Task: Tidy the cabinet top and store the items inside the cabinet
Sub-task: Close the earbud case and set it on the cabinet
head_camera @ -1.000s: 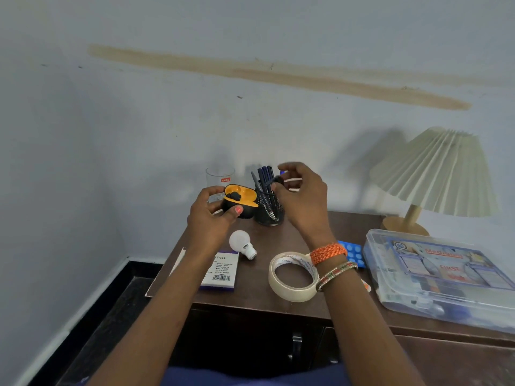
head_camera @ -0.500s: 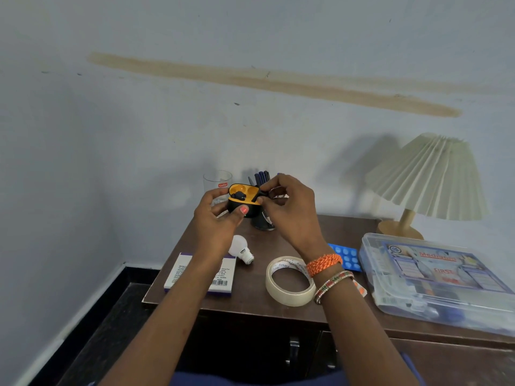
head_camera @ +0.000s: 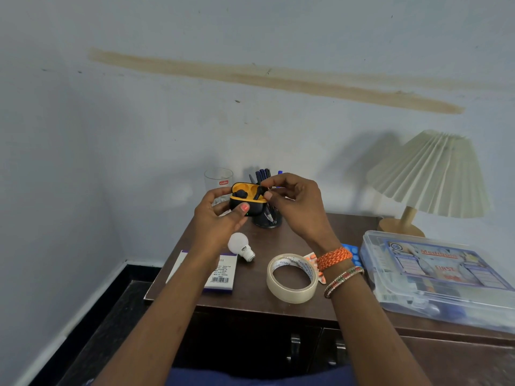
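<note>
Our left hand (head_camera: 216, 218) grips the open earbud case (head_camera: 246, 200) above the bench (head_camera: 262, 303). Our right hand (head_camera: 295, 203), which a second ago held one earbud (head_camera: 258, 190) clear, now pinches it into its slot; closing and storing should follow.

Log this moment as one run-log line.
left hand: holds open earbud case | right hand: seating earbud | tape roll, bulb: on cabinet top

Earbud case (head_camera: 252, 208) black w/ yellow inside; bulb (head_camera: 239, 245) white; desk (head_camera: 259, 299) dk brown; lamp shade (head_camera: 430, 174) cream, pleated; wristband (head_camera: 334, 257) orange.
</note>
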The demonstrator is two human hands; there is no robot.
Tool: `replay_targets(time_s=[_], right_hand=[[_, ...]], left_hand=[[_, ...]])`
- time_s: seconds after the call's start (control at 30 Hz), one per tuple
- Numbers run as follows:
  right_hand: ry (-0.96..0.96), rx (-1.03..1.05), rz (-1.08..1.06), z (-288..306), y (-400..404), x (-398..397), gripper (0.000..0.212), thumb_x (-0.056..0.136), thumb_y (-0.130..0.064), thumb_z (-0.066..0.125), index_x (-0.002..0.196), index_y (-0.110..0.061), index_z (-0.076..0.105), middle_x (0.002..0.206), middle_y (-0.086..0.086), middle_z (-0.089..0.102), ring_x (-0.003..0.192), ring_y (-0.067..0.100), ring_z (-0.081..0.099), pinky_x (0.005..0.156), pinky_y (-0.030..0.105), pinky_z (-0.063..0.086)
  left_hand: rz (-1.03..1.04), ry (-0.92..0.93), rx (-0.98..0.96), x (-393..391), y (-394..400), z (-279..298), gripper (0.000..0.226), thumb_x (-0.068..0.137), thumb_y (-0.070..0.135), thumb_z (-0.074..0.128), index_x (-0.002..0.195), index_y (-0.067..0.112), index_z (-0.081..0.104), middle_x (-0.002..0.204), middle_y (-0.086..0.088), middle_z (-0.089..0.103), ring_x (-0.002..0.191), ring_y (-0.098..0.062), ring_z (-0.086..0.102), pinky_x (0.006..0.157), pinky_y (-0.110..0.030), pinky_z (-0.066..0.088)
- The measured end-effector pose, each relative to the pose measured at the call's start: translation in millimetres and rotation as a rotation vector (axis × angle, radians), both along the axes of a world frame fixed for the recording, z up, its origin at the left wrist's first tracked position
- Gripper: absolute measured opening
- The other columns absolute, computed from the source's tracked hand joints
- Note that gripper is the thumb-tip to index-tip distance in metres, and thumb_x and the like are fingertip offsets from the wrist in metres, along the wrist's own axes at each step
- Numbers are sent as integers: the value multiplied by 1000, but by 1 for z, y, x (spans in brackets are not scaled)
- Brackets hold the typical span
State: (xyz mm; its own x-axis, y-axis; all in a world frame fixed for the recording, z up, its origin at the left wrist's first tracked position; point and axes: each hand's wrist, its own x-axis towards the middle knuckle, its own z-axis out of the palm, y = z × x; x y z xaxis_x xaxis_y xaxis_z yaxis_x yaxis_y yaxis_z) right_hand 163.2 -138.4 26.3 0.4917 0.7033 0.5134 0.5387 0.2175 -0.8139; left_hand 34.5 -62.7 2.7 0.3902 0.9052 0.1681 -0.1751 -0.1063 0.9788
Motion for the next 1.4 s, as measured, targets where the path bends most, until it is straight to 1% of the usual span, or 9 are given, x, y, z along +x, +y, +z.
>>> replay_targets(time_s=[0.3, 0.43, 0.5, 0.57, 0.63, 0.7, 0.97, 1.23, 1.4], right_hand=[[-57, -100, 77, 4, -2, -2, 41, 82, 16, 44, 107, -7, 67, 104, 7, 72, 103, 8, 66, 89, 18, 51], [-49, -2, -73, 4, -3, -6, 48, 74, 17, 40, 103, -9, 67, 100, 0, 70, 91, 3, 63, 75, 4, 46], [45, 63, -178, 1, -1, -1, 36, 82, 10, 46, 100, -14, 66, 93, -4, 69, 84, 3, 62, 76, 10, 49], [276, -26, -118, -2, 0, 8, 18, 92, -7, 53, 103, -13, 65, 96, 5, 69, 83, 13, 65, 79, 25, 55], [537, -158, 61, -3, -2, 10, 24, 95, -23, 56, 104, -4, 67, 96, 13, 71, 84, 20, 69, 80, 33, 57], [615, -190, 133, -6, -2, 11, 32, 93, -29, 58, 99, 1, 68, 93, 16, 72, 83, 25, 70, 82, 38, 58], [580, -96, 259, -2, -7, 11, 17, 84, -2, 65, 100, -3, 72, 102, 17, 71, 92, 23, 69, 79, 27, 58], [475, -155, 246, -4, -6, 12, 16, 86, -5, 65, 97, -12, 73, 107, 16, 70, 104, 27, 65, 86, 31, 55], [443, -216, 250, 0, -10, 11, 18, 91, -10, 60, 106, -12, 70, 110, 14, 69, 95, 21, 68, 76, 27, 58]], left_hand=[[-24, -106, -78, 2, -1, -3, 40, 80, 1, 69, 114, 18, 56, 115, -11, 66, 102, -23, 66, 75, -27, 58], [-27, -158, -115, 4, -1, -2, 41, 81, 1, 67, 117, 15, 54, 117, -13, 64, 104, -26, 65, 74, -25, 59], [-61, -191, -144, 3, 0, -1, 42, 81, 0, 65, 119, 13, 54, 117, -12, 64, 105, -26, 64, 74, -26, 59], [-134, -185, -136, 2, 0, 1, 40, 81, -1, 65, 117, 14, 54, 111, -10, 66, 100, -22, 65, 73, -24, 59], [-215, -142, -84, 2, -3, 0, 37, 81, -2, 65, 112, 17, 56, 102, -5, 69, 95, -17, 67, 69, -22, 59], [-245, -97, -39, 3, -6, -1, 36, 81, -3, 65, 106, 21, 57, 94, 3, 70, 91, -12, 67, 64, -19, 57], [-178, -100, -60, 4, -6, 0, 35, 81, -2, 66, 110, 15, 58, 97, -6, 68, 91, -17, 67, 67, -20, 58], [-140, -58, -36, 2, -8, 1, 43, 79, -3, 67, 115, 19, 58, 96, -4, 65, 88, -16, 65, 66, -21, 58], [-151, -76, -53, 2, -9, 2, 36, 80, 1, 67, 111, 18, 61, 104, -8, 65, 95, -21, 65, 69, -25, 59]])
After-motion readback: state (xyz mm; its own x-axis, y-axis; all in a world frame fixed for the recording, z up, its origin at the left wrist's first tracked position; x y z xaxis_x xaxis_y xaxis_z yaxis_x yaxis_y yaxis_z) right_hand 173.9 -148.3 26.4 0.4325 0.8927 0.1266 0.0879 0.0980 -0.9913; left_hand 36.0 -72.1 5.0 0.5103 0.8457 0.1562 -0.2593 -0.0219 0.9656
